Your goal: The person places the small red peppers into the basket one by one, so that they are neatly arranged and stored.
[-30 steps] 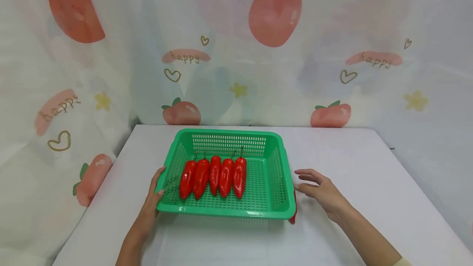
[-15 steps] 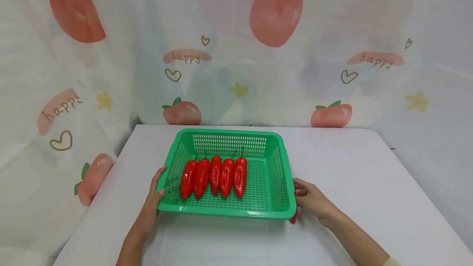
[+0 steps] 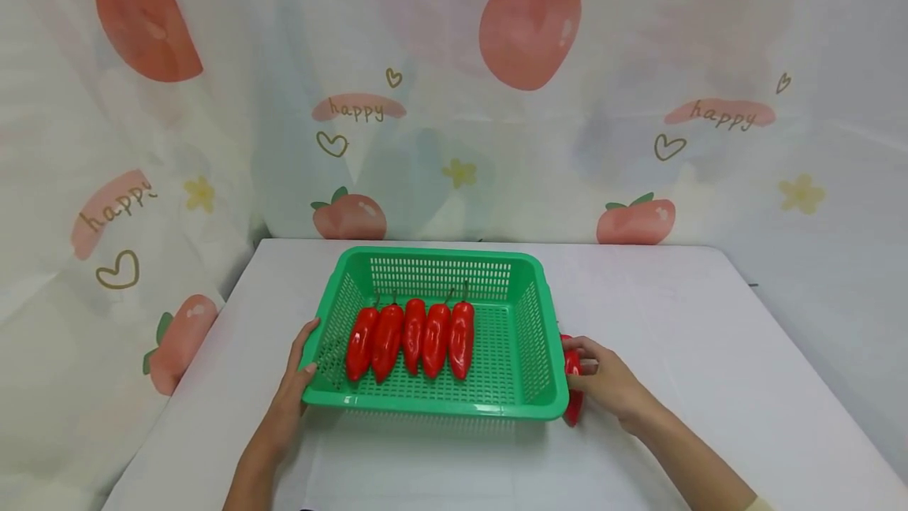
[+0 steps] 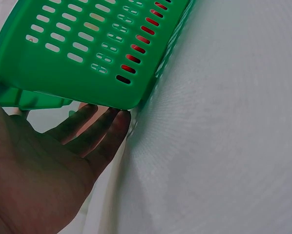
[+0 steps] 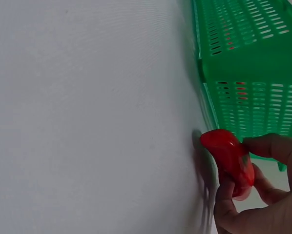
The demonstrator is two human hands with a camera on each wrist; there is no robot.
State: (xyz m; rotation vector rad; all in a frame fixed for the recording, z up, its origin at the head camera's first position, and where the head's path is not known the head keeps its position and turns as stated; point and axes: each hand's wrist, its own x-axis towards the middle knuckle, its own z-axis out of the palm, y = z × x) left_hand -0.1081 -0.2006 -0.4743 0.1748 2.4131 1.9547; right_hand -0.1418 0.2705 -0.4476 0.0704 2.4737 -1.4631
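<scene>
A green plastic basket [image 3: 433, 408] with slotted walls stands on the white table, and several red chili peppers [image 3: 461, 341] lie side by side in its left and middle part. My left hand [image 3: 287, 385] holds the basket's left side, its thumb at the rim; in the left wrist view, its fingertips touch the basket's lower edge. Outside the right wall, my right hand [image 3: 610, 381] pinches another red chili pepper [image 5: 231, 163] between thumb and fingers. In the right wrist view, that pepper is just above or against the table; I cannot tell which.
The white table [image 3: 709, 353] extends on both sides of the basket and in front of it. Behind and to the left hangs a pale cloth [image 3: 454, 117] printed with fruit, hearts and lettering.
My right hand has come in to the basket's right side and taken hold of the chili pepper there. More of that pepper now shows, shifted slightly right. Left hand and basket look still.
</scene>
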